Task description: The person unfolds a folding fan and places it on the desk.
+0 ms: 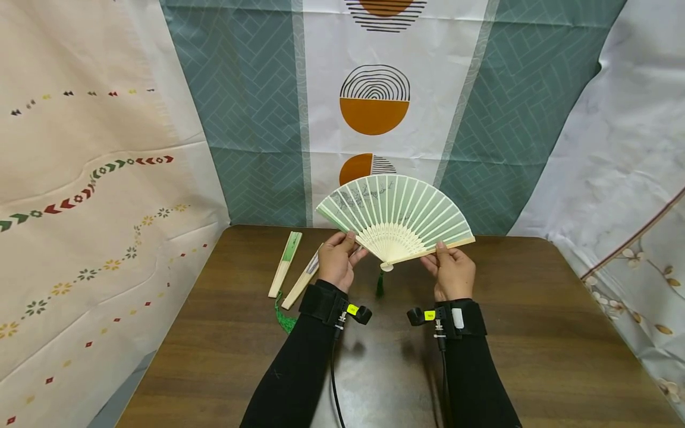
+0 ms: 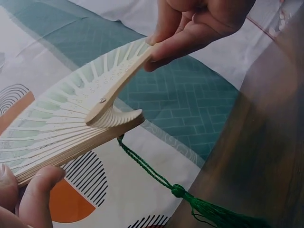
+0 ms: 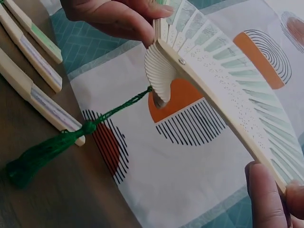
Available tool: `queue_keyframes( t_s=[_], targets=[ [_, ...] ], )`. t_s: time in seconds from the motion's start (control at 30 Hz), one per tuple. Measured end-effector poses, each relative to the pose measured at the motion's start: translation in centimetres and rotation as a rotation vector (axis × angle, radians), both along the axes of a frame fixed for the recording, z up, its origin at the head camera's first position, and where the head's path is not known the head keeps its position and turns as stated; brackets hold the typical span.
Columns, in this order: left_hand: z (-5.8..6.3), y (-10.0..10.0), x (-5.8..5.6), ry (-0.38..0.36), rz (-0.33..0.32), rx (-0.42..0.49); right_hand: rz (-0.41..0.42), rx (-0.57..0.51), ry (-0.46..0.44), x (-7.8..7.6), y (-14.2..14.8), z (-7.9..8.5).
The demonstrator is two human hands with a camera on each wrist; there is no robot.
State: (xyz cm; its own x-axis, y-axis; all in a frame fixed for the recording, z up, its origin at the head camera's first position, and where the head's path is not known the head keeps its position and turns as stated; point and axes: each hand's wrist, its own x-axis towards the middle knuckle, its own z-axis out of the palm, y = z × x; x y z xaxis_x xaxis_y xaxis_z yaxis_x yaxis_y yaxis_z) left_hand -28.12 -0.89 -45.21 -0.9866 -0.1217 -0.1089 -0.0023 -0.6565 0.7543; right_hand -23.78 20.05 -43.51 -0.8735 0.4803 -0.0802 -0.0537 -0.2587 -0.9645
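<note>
A pale green folding fan [image 1: 398, 208] with cream ribs and a dark branch print is spread wide above the table. My left hand [image 1: 338, 261] pinches its left outer rib between thumb and fingers. The right outer rib is pinched by my right hand [image 1: 453, 274]. From the pivot end hangs a green tassel [image 3: 42, 159] on a looped cord. In the left wrist view, the thumb and finger of the right hand [image 2: 199, 31] grip the guard stick, and the fan's leaf [image 2: 57, 95] slopes away to the left.
Folded fans lie at the left of the wooden table [image 1: 535, 333]: one with a green edge [image 1: 285, 264], another [image 1: 302, 280] beside the left hand, and a third [image 3: 40, 102] seen in the right wrist view. A green tassel [image 1: 286, 321] lies near them. Patterned cloths [image 1: 257, 119] hang behind.
</note>
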Motion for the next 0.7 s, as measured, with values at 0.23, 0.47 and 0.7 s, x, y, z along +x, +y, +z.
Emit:
queue_keyframes(
  t_s=[0.23, 0.47, 0.7],
  targets=[
    [-0.28, 0.06, -0.22, 0.004, 0.025, 0.068, 0.000, -0.050, 0.003, 0.05, 0.09, 0.04],
    [-0.20, 0.25, -0.12, 0.014, 0.023, 0.106, -0.026, -0.110, -0.001, -0.03, 0.05, -0.03],
    [-0.42, 0.87, -0.22, -0.011, 0.024, 0.216, -0.069, -0.218, 0.027, -0.05, -0.15, -0.12]
  ],
)
